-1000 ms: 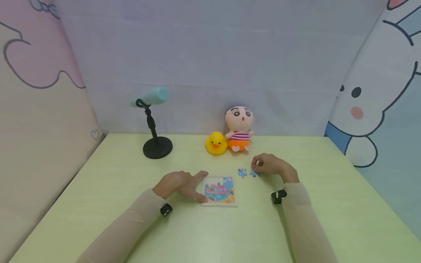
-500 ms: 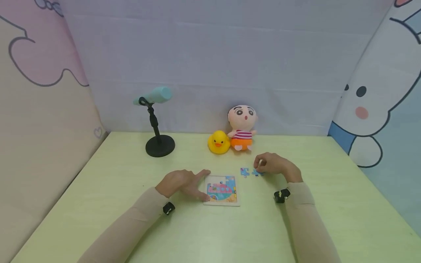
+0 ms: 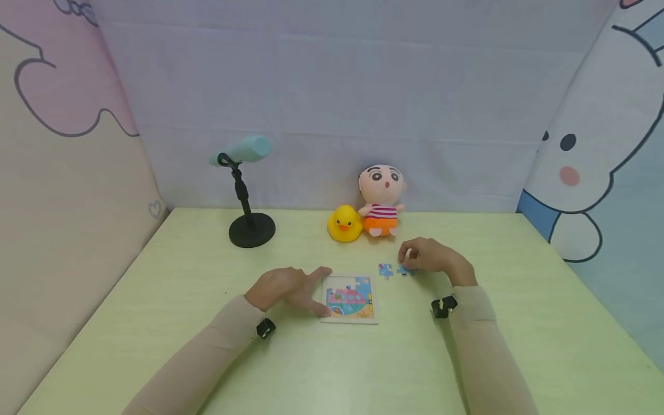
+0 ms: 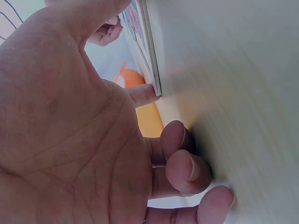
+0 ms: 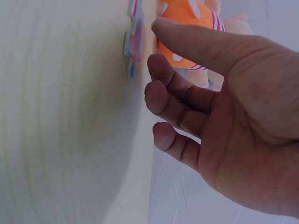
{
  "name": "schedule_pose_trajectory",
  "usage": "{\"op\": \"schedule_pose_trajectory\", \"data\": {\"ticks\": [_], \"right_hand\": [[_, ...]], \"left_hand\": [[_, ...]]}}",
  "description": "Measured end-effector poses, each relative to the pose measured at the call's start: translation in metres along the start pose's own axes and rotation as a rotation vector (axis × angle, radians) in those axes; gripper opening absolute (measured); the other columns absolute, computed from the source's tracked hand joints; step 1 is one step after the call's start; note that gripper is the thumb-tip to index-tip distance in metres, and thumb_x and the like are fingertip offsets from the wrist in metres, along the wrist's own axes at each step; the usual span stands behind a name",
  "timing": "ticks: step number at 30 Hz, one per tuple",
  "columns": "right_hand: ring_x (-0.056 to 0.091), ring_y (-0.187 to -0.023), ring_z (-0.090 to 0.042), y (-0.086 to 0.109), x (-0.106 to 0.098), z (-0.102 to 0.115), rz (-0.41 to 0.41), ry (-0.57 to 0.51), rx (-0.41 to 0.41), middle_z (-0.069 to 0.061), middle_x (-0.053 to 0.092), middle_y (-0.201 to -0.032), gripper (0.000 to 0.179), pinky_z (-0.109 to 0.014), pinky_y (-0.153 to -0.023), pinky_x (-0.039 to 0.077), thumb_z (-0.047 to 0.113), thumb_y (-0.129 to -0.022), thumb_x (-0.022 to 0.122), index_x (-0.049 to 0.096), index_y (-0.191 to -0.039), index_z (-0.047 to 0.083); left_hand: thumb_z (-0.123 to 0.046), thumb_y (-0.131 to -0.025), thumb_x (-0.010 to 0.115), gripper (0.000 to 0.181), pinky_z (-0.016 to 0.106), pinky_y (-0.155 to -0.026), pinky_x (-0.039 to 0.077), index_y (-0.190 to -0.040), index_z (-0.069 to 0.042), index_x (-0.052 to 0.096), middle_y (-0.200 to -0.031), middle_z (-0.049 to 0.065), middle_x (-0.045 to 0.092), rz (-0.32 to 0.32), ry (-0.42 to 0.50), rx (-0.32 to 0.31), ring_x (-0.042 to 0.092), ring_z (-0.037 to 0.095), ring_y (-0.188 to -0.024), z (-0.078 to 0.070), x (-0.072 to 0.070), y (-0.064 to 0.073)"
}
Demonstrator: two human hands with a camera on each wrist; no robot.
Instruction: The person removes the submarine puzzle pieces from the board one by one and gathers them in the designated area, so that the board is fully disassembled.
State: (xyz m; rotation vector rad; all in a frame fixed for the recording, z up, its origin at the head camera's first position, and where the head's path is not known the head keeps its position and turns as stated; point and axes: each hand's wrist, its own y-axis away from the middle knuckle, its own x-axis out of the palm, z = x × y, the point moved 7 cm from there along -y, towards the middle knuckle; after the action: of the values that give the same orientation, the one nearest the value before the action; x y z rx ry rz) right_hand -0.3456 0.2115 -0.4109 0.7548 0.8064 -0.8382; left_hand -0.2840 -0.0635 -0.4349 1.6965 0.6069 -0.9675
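Note:
A square puzzle board (image 3: 350, 321) with a pink submarine picture lies on the table, with pale gaps at its upper left. My left hand (image 3: 287, 290) holds the board by its left side, thumb at the near corner and index finger at the far one. In the left wrist view its other fingers (image 4: 187, 170) curve loosely beside the board's edge. My right hand (image 3: 427, 255) hovers over a blue puzzle piece (image 3: 403, 271), partly covering it. In the right wrist view, a gap separates the thumb (image 5: 187, 39) from the piece (image 5: 134, 42). Another blue piece (image 3: 385, 271) lies just left.
Behind the pieces sit a yellow rubber duck (image 3: 344, 223) and a plush doll (image 3: 382, 199) in orange shorts. A black stand (image 3: 252, 229) carrying a mint-green cylinder (image 3: 249, 150) is at the back left. A curtain (image 3: 321, 104) hangs behind the table.
The head view has shifted slightly. Both hands, the board and the pieces stay in nearly the same places.

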Motion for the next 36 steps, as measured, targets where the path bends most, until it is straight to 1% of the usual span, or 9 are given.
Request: {"op": "schedule_pose_trajectory", "data": {"ticks": [8,10,13,15,20,23,30,32,36], "right_hand": [[0.056,-0.077,-0.02,0.001,-0.003,0.019,0.012,-0.002,-0.045,-0.006,0.064,-0.092,0.008,-0.035,-0.071,0.046,0.009,-0.097,0.065,0.068,-0.105,0.012],[0.055,-0.076,-0.02,0.001,-0.002,0.026,0.019,-0.001,-0.068,-0.006,0.064,-0.093,0.009,-0.034,-0.071,0.046,0.009,-0.097,0.065,0.068,-0.105,0.011],[0.055,-0.074,-0.019,-0.001,0.002,0.037,0.035,-0.008,-0.106,-0.005,0.063,-0.091,0.008,-0.033,-0.07,0.047,0.009,-0.097,0.065,0.068,-0.105,0.011],[0.055,-0.071,-0.019,-0.003,0.006,0.045,0.043,-0.015,-0.137,-0.005,0.063,-0.089,0.007,-0.032,-0.067,0.047,0.009,-0.096,0.066,0.068,-0.103,0.011],[0.054,-0.068,-0.018,-0.009,0.016,0.056,0.075,-0.037,-0.139,-0.004,0.06,-0.084,0.007,-0.03,-0.061,0.046,0.008,-0.096,0.066,0.069,-0.102,0.011],[0.054,-0.072,-0.018,-0.01,0.02,0.062,0.088,-0.035,-0.134,-0.004,0.059,-0.084,0.009,-0.03,-0.064,0.046,0.007,-0.096,0.066,0.069,-0.103,0.012],[0.052,-0.073,-0.016,-0.012,0.029,0.077,0.13,-0.011,-0.205,-0.002,0.059,-0.082,0.012,-0.029,-0.068,0.045,0.006,-0.094,0.069,0.07,-0.104,0.013],[0.053,-0.075,-0.016,-0.012,0.032,0.08,0.149,-0.008,-0.214,-0.001,0.059,-0.083,0.012,-0.029,-0.069,0.045,0.008,-0.093,0.07,0.07,-0.104,0.014],[0.054,-0.079,-0.016,-0.013,0.038,0.083,0.185,-0.001,-0.199,0.001,0.06,-0.087,0.014,-0.03,-0.072,0.046,0.01,-0.093,0.071,0.07,-0.105,0.018]], "left_hand": [[-0.076,-0.079,0.065,0.098,0.044,-0.08,0.048,-0.157,-0.038,0.019,-0.102,0.008,0.063,0.001,0.003,0.003,0.057,0.022,-0.089,0.0,0.0,0.0],[-0.075,-0.078,0.065,0.098,0.044,-0.079,0.048,-0.157,-0.038,0.02,-0.101,0.008,0.063,-0.002,0.007,0.004,0.057,0.022,-0.089,0.0,0.0,0.0],[-0.076,-0.078,0.065,0.098,0.044,-0.078,0.047,-0.156,-0.038,0.02,-0.097,0.007,0.063,-0.006,0.006,0.003,0.057,0.022,-0.088,0.001,0.001,-0.001],[-0.076,-0.078,0.065,0.098,0.044,-0.077,0.048,-0.156,-0.038,0.02,-0.098,0.007,0.063,-0.008,0.003,0.002,0.058,0.021,-0.088,0.001,0.001,-0.001],[-0.076,-0.078,0.065,0.098,0.046,-0.08,0.048,-0.157,-0.038,0.019,-0.102,0.008,0.064,-0.001,-0.001,-0.006,0.058,0.023,-0.09,0.001,0.001,-0.002],[-0.076,-0.079,0.064,0.098,0.046,-0.08,0.048,-0.157,-0.038,0.018,-0.101,0.008,0.064,0.004,-0.001,-0.006,0.058,0.023,-0.09,0.0,0.001,-0.002],[-0.075,-0.079,0.064,0.097,0.046,-0.08,0.048,-0.157,-0.038,0.018,-0.099,0.008,0.064,0.004,-0.008,-0.009,0.058,0.023,-0.089,0.0,0.001,-0.001],[-0.075,-0.079,0.064,0.097,0.046,-0.08,0.049,-0.157,-0.038,0.019,-0.097,0.008,0.064,0.002,-0.009,-0.009,0.058,0.023,-0.089,0.0,0.001,-0.001],[-0.075,-0.079,0.064,0.097,0.046,-0.08,0.049,-0.157,-0.038,0.019,-0.1,0.008,0.064,-0.002,-0.012,-0.012,0.059,0.023,-0.09,0.0,0.0,-0.001]]}}
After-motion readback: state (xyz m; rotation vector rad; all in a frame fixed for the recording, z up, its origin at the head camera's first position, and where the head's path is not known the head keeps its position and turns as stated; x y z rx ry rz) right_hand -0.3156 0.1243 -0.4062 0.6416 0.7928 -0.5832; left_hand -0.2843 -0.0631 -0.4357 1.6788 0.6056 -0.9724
